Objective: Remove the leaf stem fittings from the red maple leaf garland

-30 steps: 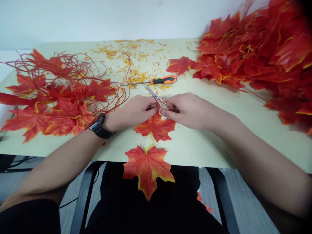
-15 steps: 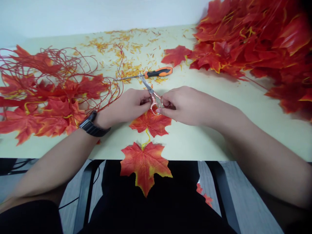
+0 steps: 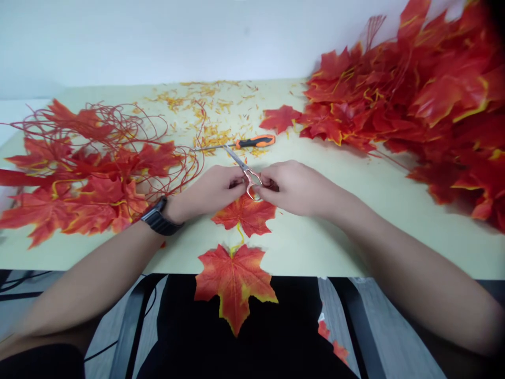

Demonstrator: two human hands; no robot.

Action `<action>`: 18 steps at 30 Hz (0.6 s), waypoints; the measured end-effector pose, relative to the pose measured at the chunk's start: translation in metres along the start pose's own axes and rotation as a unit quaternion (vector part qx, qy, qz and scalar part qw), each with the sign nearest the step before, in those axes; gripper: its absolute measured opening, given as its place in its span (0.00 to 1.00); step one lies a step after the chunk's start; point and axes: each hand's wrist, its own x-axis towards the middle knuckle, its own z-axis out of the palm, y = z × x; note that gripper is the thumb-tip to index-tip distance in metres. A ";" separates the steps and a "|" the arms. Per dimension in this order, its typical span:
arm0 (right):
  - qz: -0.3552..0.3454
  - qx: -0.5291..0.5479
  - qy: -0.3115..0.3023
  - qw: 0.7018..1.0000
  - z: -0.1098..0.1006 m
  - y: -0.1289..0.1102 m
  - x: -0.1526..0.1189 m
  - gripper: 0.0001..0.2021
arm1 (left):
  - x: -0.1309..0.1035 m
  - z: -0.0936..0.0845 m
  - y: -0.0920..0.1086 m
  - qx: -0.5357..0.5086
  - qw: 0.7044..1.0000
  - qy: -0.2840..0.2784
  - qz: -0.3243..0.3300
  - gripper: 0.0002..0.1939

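Note:
My right hand (image 3: 290,187) is closed around the scissors (image 3: 240,164), whose rose-gold finger loops sit at its fingertips. Their silver blades point up and left, with the tips near the screwdriver. My left hand (image 3: 211,192) is pinched closed right beside the scissors, and whatever is between its fingertips is hidden. Just below both hands a red artificial maple leaf (image 3: 246,216) lies on the table, its top partly covered. A yellow stem joins it to a second maple leaf (image 3: 234,281), which hangs over the table's front edge.
A screwdriver (image 3: 256,141) with an orange-black handle lies beyond the hands, among yellow scraps (image 3: 213,138). Red cords (image 3: 130,118) tangle over more leaves (image 3: 94,202) at left. A large heap of leaves (image 3: 355,118) fills the right. Fallen leaves (image 3: 340,351) are on the floor.
The view has tilted upward, so the table and everything on it appears lower. Both hands keep nearly the same pose, and the scissors remain in my right hand.

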 end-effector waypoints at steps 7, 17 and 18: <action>-0.018 0.095 0.139 0.986 0.007 0.005 0.008 0.13 | -0.002 0.003 -0.002 -0.020 1.000 0.005 0.008 0.09; 0.033 0.501 0.280 0.818 -0.009 0.005 0.011 0.21 | -0.002 0.004 -0.003 -0.047 0.999 0.002 0.010 0.09; 0.044 0.525 0.259 0.809 -0.010 0.006 0.012 0.22 | -0.002 0.004 -0.004 -0.050 0.999 0.001 0.009 0.09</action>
